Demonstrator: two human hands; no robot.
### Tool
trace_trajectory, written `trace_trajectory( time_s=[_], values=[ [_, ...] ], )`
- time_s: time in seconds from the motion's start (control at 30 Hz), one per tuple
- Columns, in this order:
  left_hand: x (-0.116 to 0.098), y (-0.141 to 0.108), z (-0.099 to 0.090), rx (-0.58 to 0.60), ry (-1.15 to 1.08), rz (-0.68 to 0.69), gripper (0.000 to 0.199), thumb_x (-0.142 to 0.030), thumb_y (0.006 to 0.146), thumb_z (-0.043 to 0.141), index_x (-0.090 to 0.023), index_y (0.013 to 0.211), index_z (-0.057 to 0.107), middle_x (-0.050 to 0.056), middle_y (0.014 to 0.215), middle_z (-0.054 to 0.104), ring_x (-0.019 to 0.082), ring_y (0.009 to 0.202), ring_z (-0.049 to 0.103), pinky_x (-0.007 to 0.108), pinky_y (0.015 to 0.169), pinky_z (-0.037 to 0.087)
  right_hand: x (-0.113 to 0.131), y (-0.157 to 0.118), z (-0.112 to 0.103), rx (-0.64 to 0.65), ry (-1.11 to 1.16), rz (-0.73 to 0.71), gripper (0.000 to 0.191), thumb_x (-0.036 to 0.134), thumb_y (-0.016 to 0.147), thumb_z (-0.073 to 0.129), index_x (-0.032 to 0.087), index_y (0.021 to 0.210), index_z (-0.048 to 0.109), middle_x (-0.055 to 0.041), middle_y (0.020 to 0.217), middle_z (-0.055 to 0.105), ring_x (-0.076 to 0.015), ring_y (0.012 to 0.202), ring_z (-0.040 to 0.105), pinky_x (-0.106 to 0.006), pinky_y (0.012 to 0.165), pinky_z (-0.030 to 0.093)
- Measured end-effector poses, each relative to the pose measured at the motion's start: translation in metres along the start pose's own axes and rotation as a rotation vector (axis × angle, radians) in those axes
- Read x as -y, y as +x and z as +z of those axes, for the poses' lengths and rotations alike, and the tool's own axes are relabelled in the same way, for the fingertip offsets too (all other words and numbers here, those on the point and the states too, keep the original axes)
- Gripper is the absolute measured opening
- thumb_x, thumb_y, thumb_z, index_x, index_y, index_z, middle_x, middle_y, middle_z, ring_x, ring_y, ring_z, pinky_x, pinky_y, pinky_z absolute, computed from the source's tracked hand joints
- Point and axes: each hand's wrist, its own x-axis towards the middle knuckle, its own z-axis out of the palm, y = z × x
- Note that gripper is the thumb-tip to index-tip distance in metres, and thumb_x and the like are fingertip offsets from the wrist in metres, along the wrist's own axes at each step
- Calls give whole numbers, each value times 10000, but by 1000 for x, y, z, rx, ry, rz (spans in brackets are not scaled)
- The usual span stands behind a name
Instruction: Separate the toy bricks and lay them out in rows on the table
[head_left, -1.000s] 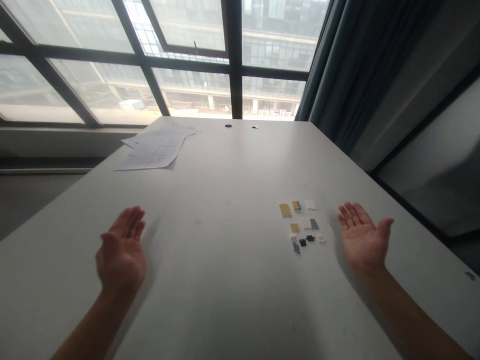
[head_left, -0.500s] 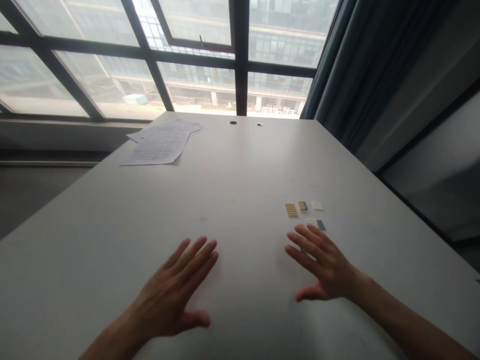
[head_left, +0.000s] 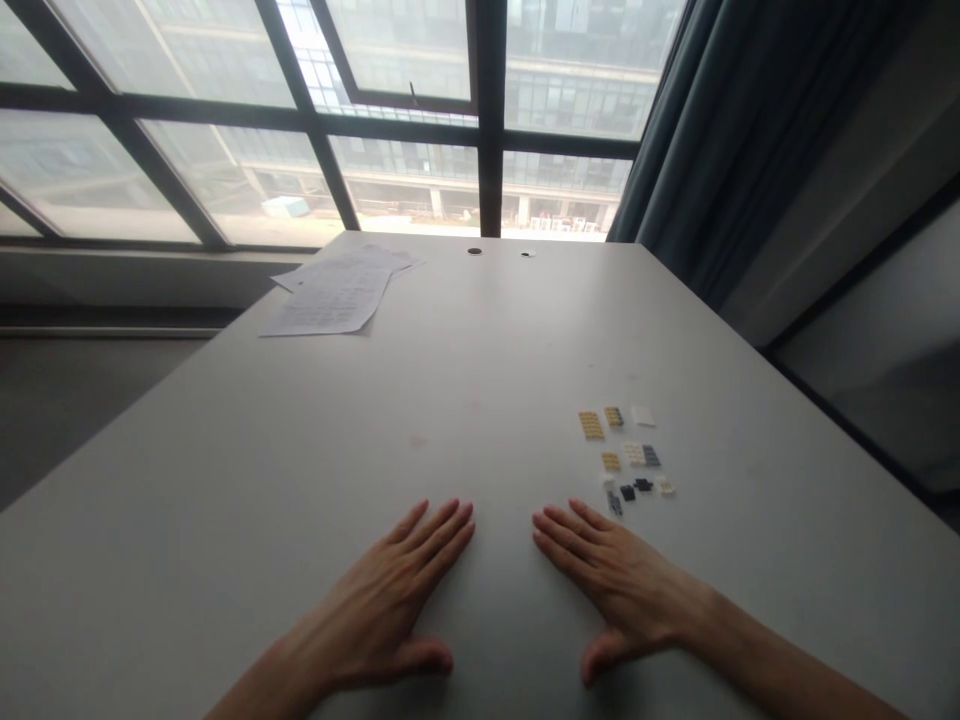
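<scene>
My left hand (head_left: pixel 401 595) lies palm down on the white table (head_left: pixel 480 390), fingers stretched and thumb out, holding nothing. Opposite it, my right hand (head_left: pixel 611 580) rests flat too, its fingers pointing inward. Just beyond the right hand sit small building-brick-like pieces in rough rows. Among them are a yellow block (head_left: pixel 590 425), a yellow and grey block (head_left: pixel 613 416), a white flat square (head_left: pixel 643 415), a smaller yellow block (head_left: pixel 610 461), a cream and grey block (head_left: pixel 642 455), black pieces (head_left: pixel 628 492), a white piece (head_left: pixel 666 487) and a speckled grey piece (head_left: pixel 615 504).
Printed paper sheets (head_left: pixel 330 300) lie at the table's far left. Two cable holes, one a dark round hole (head_left: pixel 475 251), are near the far edge. Windows stand beyond the table, and a blue-grey curtain (head_left: pixel 697 140) hangs at the right.
Both hands have come down and nearer to me, with the right one drawing left off the small pieces. More pieces now show beyond it. The view has shifted slightly.
</scene>
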Motion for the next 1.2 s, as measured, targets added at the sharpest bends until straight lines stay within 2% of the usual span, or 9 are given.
trace_trajectory(
  time_s=[0.17,0.27,0.33,0.4,0.53,0.7,0.83,1.0,1.2],
  values=[
    [4,-1,6,-81,-19,9,965,-690,778,497,-239,1497,37,120,1536,210,324,1397,233,531,1146,173,1,-1,8,-111,-46,-32,942,661,741,582,109,1448,293,-187,1445,398,-314,1343,354,-486,1130,234],
    [3,7,10,-267,-68,-63,787,-542,873,480,-248,1494,96,123,1522,266,300,1374,303,484,1111,305,-3,-5,18,-491,-40,-12,567,554,840,540,165,1252,528,-141,1169,633,-274,1153,551,-449,1017,402],
    [-1,22,11,-335,-92,-88,689,-444,891,501,-253,1473,184,121,1487,340,281,1354,343,461,1083,364,-10,-8,21,-770,-91,135,356,456,885,521,199,1124,581,-123,1062,646,-269,1090,574,-458,957,439],
    [-7,48,8,-318,-103,-54,660,-416,877,534,-242,1448,252,119,1462,383,274,1355,339,472,1087,356,-20,-11,22,-895,-220,357,473,505,847,558,179,1189,535,-179,1194,567,-339,1203,478,-546,982,386],
    [-12,123,0,-260,-112,-25,701,-493,871,511,-184,1444,253,153,1500,304,287,1392,254,514,1110,282,-42,-15,20,-776,-448,635,1066,744,662,587,112,1444,233,-278,1474,242,-482,1366,146,-718,1004,183],
    [-15,227,-2,-333,-57,38,689,-513,899,451,-184,1458,216,141,1536,221,286,1411,201,500,1126,216,-66,-20,23,-639,-490,740,1128,744,678,568,105,1484,105,-290,1499,180,-484,1372,121,-722,988,179],
    [-18,273,0,-294,16,102,584,-425,930,427,-219,1447,251,108,1526,265,296,1396,243,526,1101,239,-96,-22,17,-580,-472,814,1122,764,684,536,111,1488,102,-274,1505,190,-471,1376,131,-705,987,208],
    [-11,268,-2,-264,64,147,435,-278,947,380,-248,1381,379,54,1452,418,242,1354,342,475,1105,264,-136,-5,-3,-391,-379,826,1093,773,707,491,51,1471,190,-256,1490,264,-384,1397,183,-571,1087,201],
    [26,202,-9,-300,14,14,453,-274,951,347,-229,1401,364,59,1446,429,200,1347,360,423,1127,265,-132,68,-14,-282,-227,495,974,738,788,415,19,1435,297,-226,1495,276,-326,1408,198,-481,1145,172]
  ],
)
